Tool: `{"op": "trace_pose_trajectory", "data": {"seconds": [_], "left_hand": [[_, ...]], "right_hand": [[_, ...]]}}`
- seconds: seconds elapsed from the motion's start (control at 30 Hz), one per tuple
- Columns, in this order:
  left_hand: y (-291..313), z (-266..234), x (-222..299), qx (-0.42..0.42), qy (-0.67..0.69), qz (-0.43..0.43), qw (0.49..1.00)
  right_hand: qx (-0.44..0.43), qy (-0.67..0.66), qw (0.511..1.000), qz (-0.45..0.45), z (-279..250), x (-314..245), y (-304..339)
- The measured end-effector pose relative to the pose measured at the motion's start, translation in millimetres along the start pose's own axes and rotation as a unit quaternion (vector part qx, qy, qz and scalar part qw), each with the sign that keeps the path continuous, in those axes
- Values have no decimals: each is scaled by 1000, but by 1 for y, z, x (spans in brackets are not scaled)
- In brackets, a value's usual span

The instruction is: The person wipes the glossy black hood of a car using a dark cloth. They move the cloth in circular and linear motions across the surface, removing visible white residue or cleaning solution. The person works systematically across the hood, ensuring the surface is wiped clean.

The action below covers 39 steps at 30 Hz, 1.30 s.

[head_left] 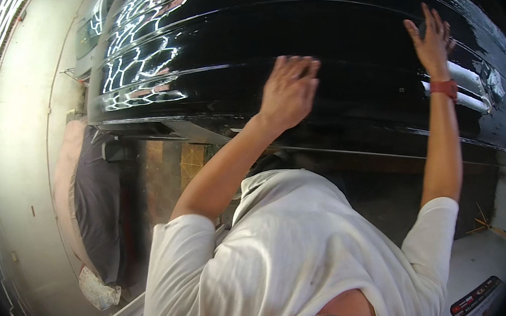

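Note:
A glossy black vehicle panel with long raised ridges, like a car roof, stretches in front of me. My left hand is at the panel's middle, palm down, fingers slightly bent and a little apart. Farther out to the right, my right hand reaches over the panel, fingers extended and thumb spread, with a red band round the wrist. Nothing shows in either hand. Whether the palms touch the surface cannot be seen. Beside the right wrist, bright white patches and greyish, uneven streaks mark the black surface.
Bright honeycomb-patterned reflections lie on the panel's left part. At left stands a large shape under a grey and pink cover, along a pale wall. A dark side mirror juts out below the panel. A dark printed box is at lower right.

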State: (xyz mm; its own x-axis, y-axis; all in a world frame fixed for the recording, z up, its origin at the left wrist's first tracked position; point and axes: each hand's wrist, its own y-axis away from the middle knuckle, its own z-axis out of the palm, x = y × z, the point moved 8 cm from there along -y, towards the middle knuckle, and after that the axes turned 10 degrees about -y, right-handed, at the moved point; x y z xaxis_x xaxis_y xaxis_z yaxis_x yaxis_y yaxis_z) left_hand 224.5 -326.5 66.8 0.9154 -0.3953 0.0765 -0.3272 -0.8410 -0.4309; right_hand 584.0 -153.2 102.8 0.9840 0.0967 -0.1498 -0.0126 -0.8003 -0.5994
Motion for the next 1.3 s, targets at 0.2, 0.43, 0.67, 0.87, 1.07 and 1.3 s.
{"op": "trace_pose_trajectory", "data": {"seconds": [0.2, 0.43, 0.67, 0.87, 1.07, 1.3], "left_hand": [[-56, 23, 54, -180, 628, -158, 740], [-51, 11, 80, 38, 149, 25, 988], [24, -3, -32, 37, 5, -55, 998], [160, -39, -245, 49, -174, -309, 934], [221, -31, -271, 179, -82, -445, 874], [331, 3, -205, 209, -82, -507, 832]], "right_hand": [[-205, -766, 608, 35, -43, -138, 113], [-168, -623, 750, 144, -47, -75, 93], [-305, -242, 891, -231, -43, -51, 121], [-261, -214, 921, -194, -51, 31, 131], [-283, -348, 840, -305, -16, -239, 138], [-372, -368, 733, -435, 24, -358, 129]]}}
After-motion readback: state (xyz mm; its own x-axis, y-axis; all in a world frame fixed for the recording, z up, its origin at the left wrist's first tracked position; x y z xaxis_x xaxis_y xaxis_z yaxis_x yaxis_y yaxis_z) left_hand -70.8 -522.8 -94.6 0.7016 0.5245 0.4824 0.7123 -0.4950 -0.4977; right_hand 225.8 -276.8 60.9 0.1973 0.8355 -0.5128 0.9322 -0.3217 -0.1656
